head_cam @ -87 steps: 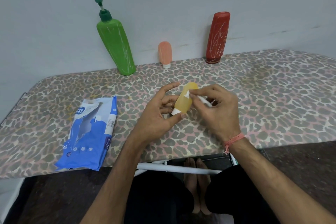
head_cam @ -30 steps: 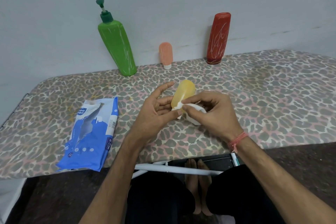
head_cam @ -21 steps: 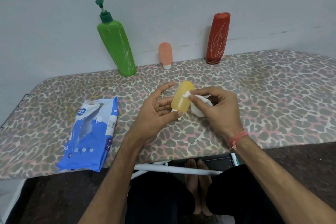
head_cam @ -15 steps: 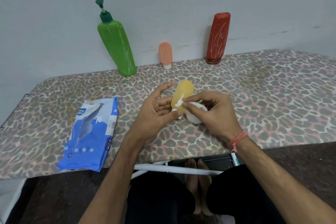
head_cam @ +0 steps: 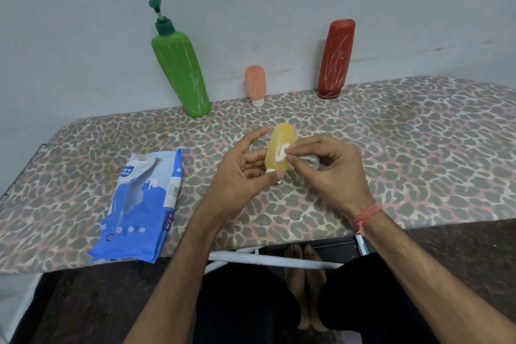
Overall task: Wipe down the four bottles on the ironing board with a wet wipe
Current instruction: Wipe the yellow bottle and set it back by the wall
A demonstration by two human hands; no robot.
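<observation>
While the left hand [head_cam: 237, 176] holds the small yellow bottle [head_cam: 279, 149] cap-down just above the ironing board [head_cam: 418, 148], thumb at its white cap and fingers curled loosely behind the body, index finger extended past the top, the right hand [head_cam: 332, 170] pinches a wadded white wet wipe [head_cam: 283, 154] between thumb and fingertips and presses it against the near face of the bottle, about mid-height. Rest of the wipe bunched inside the right palm; only a small fold touches the plastic.

Location of task items: yellow bottle at mid-board, held between both hands. Three other bottles stand in a row at the far edge against the wall: green pump bottle [head_cam: 180, 70] at far left, small peach bottle [head_cam: 255, 84] in the middle standing on its white cap, red bottle [head_cam: 336, 60] at far right, also cap-down. Green and red bottles show pale streaks on their bodies; the peach one shows fainter marks.

Blue wet-wipe pack [head_cam: 142, 204] lies flat on the near left of the board, well apart from the hands.

Progress, as a judgement: one bottle of four under wiping. Yellow surface looks free of streaks. The three at the wall appear untouched, so most of the task is left.
</observation>
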